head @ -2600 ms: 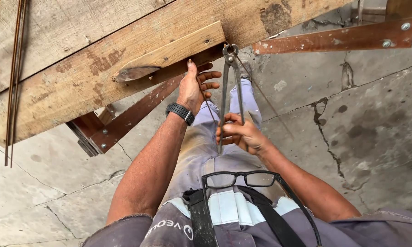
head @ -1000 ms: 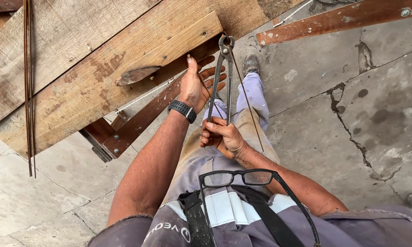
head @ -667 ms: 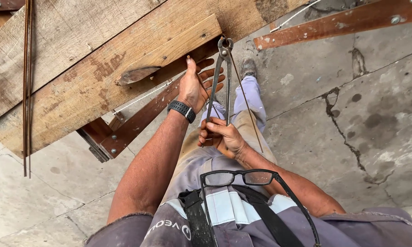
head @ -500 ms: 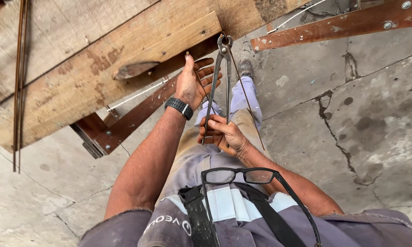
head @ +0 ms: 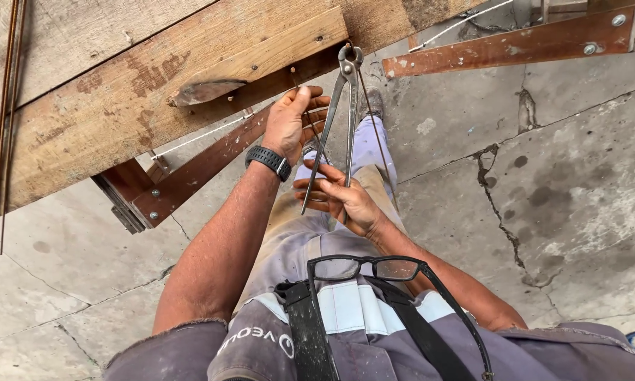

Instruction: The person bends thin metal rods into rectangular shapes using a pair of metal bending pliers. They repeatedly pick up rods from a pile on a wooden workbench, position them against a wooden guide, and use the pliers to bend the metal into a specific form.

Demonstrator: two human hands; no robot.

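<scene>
Single view, head-mounted, looking steeply down the wearer's own torso to the concrete floor (head: pixel 557 212). Close range: spectacles (head: pixel 374 268) hung at the chest fill the lower centre, both forearms run up mid-frame. Wooden planks (head: pixel 141 85) cross the upper left. No second view to compare.

The pincers (head: pixel 335 120) now stand splayed, one handle swung out toward the left hand (head: pixel 294 123); the right hand (head: pixel 342 201) has loosened around them.
</scene>
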